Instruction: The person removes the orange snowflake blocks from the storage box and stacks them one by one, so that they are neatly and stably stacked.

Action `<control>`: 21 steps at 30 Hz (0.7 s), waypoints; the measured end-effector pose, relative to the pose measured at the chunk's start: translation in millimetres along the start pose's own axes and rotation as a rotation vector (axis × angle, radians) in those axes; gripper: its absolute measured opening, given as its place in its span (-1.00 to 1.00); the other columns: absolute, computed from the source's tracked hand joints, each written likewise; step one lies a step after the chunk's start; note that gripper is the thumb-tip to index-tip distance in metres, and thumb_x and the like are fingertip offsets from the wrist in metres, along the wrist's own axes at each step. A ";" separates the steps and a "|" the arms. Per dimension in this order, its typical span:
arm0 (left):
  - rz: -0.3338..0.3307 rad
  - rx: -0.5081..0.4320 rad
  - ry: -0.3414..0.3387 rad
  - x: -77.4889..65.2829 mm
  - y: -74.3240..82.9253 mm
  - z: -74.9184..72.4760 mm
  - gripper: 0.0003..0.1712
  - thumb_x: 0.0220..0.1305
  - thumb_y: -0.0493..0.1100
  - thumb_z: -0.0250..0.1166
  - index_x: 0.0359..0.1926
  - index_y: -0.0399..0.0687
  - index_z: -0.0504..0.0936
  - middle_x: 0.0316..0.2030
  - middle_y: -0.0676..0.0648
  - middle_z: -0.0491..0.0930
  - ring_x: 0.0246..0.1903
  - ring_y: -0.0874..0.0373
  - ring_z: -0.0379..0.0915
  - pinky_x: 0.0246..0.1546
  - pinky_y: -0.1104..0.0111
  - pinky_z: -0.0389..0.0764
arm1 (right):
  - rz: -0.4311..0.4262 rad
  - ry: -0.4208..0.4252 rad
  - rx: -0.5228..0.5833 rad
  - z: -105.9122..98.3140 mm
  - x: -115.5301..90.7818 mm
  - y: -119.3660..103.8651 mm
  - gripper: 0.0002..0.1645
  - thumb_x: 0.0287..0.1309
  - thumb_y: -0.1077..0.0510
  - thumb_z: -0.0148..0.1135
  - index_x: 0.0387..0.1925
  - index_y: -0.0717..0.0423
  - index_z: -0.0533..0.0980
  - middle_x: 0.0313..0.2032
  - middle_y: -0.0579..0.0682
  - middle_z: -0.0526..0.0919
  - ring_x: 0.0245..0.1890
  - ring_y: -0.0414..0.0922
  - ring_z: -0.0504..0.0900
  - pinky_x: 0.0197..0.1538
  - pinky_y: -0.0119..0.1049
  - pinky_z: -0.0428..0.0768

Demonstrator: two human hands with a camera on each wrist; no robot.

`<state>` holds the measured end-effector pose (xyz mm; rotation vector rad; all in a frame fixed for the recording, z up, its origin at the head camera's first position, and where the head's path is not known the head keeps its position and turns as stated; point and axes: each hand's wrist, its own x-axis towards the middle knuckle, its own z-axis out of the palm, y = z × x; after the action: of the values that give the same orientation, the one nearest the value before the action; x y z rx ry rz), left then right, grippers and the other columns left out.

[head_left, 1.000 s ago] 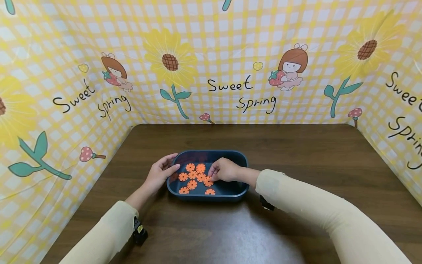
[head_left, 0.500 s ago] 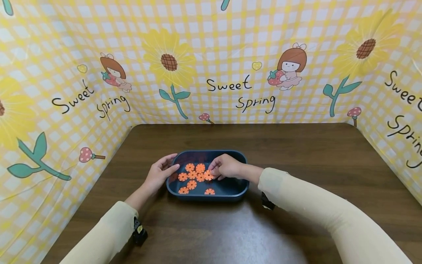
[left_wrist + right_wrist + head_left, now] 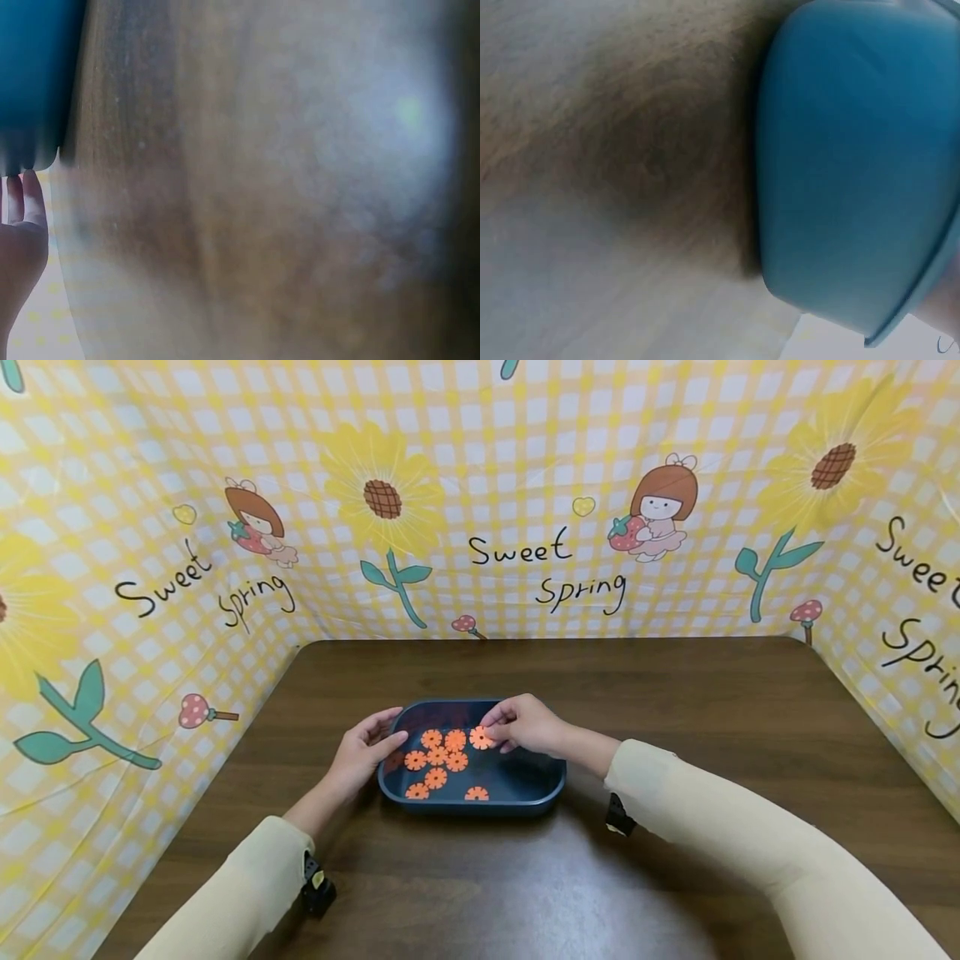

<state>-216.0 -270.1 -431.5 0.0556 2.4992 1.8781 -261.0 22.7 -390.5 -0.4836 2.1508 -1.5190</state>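
A dark blue plastic box (image 3: 472, 807) with rounded corners stands on the table. Several flat orange notched building discs (image 3: 437, 754) lie inside it, mostly toward its left half, and one lies near the front wall. My left hand (image 3: 362, 752) holds the box's left end, thumb over the rim and fingers along the outside. Between thumb and fingers of my right hand (image 3: 528, 724) is one orange notched disc (image 3: 480, 737), its face toward the head camera, over the back part of the box. The right wrist view shows the box's outer wall (image 3: 855, 165); the held disc is hidden there.
The brown wooden table (image 3: 465, 885) extends around the box. Behind and to both sides hangs a yellow checked cloth (image 3: 480, 468) printed with sunflowers and lettering. A small black wrist camera (image 3: 318, 885) is strapped at the left sleeve.
My right hand has lifted the orange disc from beside the others and drawn it back and slightly right, toward the far wall of the box. The left hand stays at the box's left end.
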 end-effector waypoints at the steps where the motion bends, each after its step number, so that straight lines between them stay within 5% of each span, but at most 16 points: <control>1: -0.001 0.000 0.000 0.2 0.2 0.1 -0.44 0.38 -0.16 0.24 0.34 -0.13 0.39 0.21 -0.25 0.42 0.22 -0.05 0.30 -0.01 0.53 0.41 | -0.003 0.008 0.002 -2.3 -0.8 -0.8 -0.84 0.28 0.30 0.22 -0.15 0.29 0.62 -0.32 0.09 0.65 -0.31 -0.05 0.64 -0.22 -0.17 0.65; 11: -0.012 -0.006 0.007 -1.2 2.2 1.5 -0.42 0.37 -0.13 0.25 0.36 -0.11 0.38 0.24 -0.23 0.40 0.23 -0.04 0.30 0.00 0.53 0.42 | -0.042 0.078 0.048 -34.9 -13.2 -7.0 -0.80 0.27 0.25 0.25 -0.12 0.29 0.61 -0.28 0.14 0.65 -0.26 0.08 0.65 -0.07 0.06 0.59; 21: -0.019 -0.007 0.007 -1.0 2.2 1.6 -0.40 0.37 -0.13 0.25 0.38 -0.11 0.34 0.26 -0.24 0.39 0.22 -0.04 0.30 -0.04 0.57 0.43 | -0.017 0.168 0.052 -69.8 -36.6 5.8 -0.76 0.24 0.21 0.30 -0.10 0.26 0.61 -0.24 0.14 0.67 -0.21 0.16 0.62 -0.16 -0.05 0.64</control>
<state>-214.9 -268.0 -429.9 0.0245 2.4880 1.8837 -269.3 98.6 -370.1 -0.3691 2.2305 -1.6748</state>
